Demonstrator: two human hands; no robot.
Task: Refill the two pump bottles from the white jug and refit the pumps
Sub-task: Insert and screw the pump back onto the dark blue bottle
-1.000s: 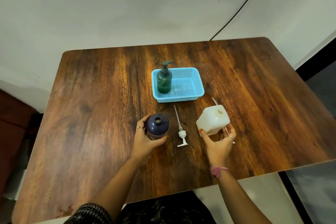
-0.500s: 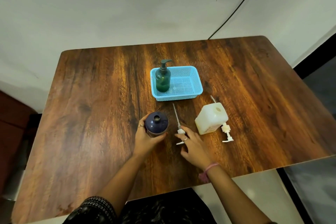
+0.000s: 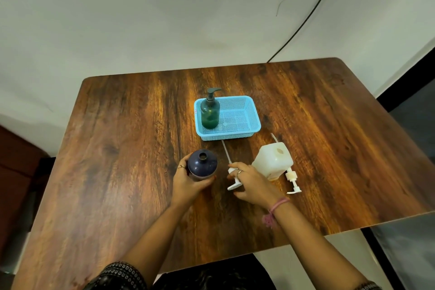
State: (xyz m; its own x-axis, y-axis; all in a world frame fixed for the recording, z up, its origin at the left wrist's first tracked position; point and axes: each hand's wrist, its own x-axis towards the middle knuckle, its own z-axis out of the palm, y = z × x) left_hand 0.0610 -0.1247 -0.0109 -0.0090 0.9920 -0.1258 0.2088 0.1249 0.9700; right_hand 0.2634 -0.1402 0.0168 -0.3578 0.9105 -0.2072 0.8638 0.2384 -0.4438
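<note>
While pump (image 3: 233, 178) lies under right hand (image 3: 253, 183)

**One head view, high over the near table edge**

A single wide-angle camera sits on the person's head, facing forward and steeply down. It looks from above the near edge of the wooden table (image 3: 122, 148) toward the far wall (image 3: 164, 19), taking in almost the whole tabletop. Both forearms enter from the bottom. Straight lines bow toward the frame's edges. No second view exists to share anything with.
</note>
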